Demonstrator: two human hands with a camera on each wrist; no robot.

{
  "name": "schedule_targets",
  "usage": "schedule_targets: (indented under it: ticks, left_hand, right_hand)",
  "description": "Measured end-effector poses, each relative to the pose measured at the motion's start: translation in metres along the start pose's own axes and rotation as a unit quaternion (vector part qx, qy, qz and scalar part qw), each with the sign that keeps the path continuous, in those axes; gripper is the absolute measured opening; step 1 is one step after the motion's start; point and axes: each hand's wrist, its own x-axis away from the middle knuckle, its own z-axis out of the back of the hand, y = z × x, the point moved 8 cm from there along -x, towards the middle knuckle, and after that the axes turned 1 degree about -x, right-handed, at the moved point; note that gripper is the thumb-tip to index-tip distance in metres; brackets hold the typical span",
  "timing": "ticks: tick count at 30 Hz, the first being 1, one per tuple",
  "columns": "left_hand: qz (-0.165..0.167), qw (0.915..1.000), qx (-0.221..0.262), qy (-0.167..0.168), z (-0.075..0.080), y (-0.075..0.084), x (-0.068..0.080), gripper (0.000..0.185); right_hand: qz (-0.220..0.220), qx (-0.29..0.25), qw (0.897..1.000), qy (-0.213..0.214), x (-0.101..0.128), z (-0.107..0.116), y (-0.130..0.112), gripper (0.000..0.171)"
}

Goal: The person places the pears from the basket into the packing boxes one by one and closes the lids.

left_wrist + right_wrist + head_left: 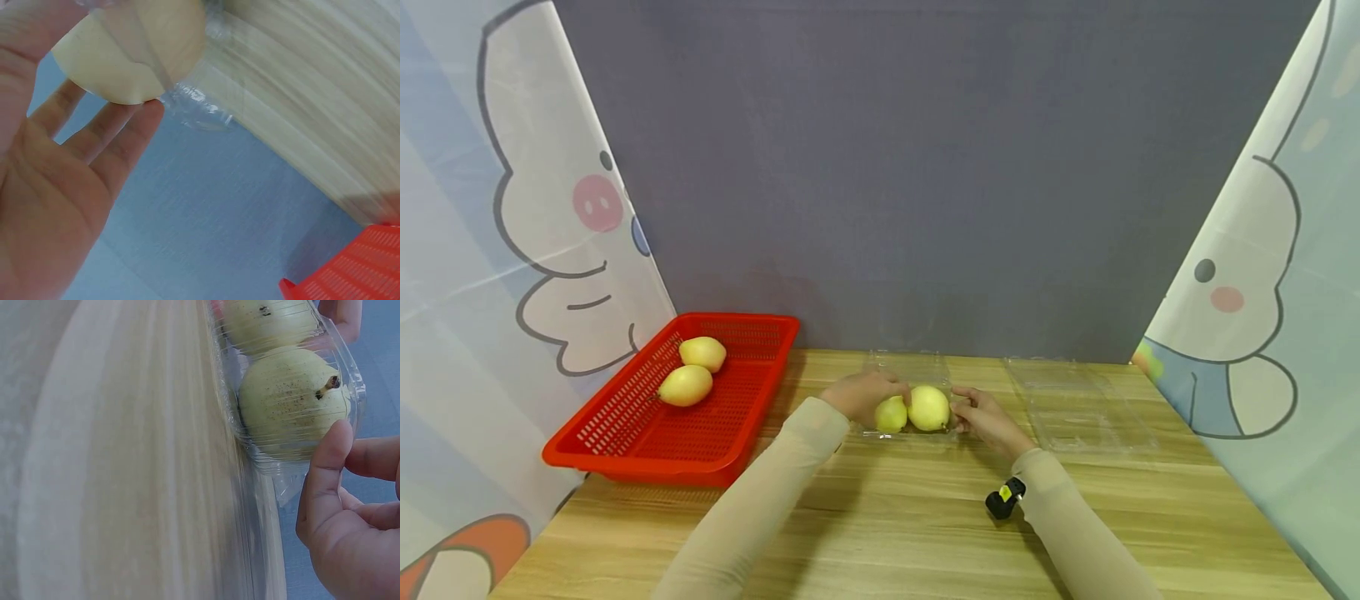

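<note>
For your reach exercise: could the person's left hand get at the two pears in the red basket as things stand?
Probably yes. The left hand rests on the clear box, and only bare table separates it from the red basket holding both pears.

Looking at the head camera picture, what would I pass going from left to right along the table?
Red basket holding two pears → left hand → clear box with two pears → right hand → empty clear container.
</note>
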Motion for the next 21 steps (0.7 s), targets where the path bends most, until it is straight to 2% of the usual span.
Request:
schedule_targets:
  ticks: [4,9,14,21]
  left_hand:
    - [0.006,0.9999,0.008,0.001,-0.001,-0.002,0.001,0.048]
    - [0.022,0.9996,0.013,-0.012,0.001,-0.004,0.001,0.057]
    - [0.021,0.9995,0.019,-0.012,0.001,-0.008,0.0,0.059]
    - [0.031,0.9973,0.066,0.0,0.001,-0.017,0.002,0.057]
  right_hand:
    - [-0.001,-0.001,1.0,0.001,0.001,0.0,-0.001,0.054]
    - [-0.003,0.001,1.0,0.004,0.001,0.0,-0.002,0.054]
    - [-0.004,0.003,1.0,0.004,0.002,-0.001,-0.002,0.055]
    - [-0.005,0.003,1.0,0.002,0.002,-0.001,-0.002,0.055]
